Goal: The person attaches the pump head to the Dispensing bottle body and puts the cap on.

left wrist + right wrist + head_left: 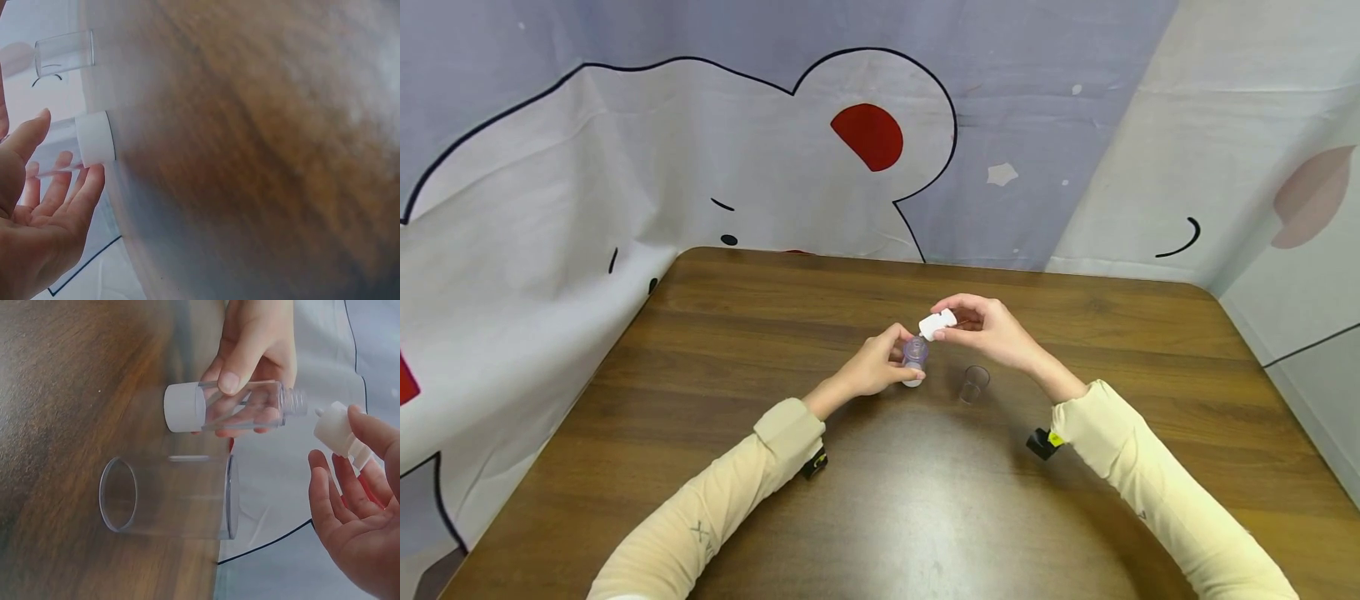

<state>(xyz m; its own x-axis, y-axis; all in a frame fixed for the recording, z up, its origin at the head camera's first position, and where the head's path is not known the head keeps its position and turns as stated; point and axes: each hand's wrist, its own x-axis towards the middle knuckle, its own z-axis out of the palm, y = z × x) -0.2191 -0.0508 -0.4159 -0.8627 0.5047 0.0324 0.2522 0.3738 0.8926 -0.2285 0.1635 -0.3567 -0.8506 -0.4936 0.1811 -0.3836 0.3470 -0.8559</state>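
Observation:
A clear bottle [915, 350] stands upright on the table, its white base [181, 407] at the tabletop. My left hand [872, 367] holds it around the middle, thumb on one side and fingers on the other; the fingers show through its wall in the right wrist view. Its threaded neck [295, 402] is bare. Just above that neck, my right hand [992, 333] pinches a white pump top [937, 324] between thumb and fingers. The top is tilted, with a small stub facing the bottle mouth and a gap between them.
A clear cylindrical cover [181, 497], like a small cup, stands on the table just right of the bottle. The brown wooden table [722, 333] reaches back to a printed curtain [737, 150] along its far and left sides.

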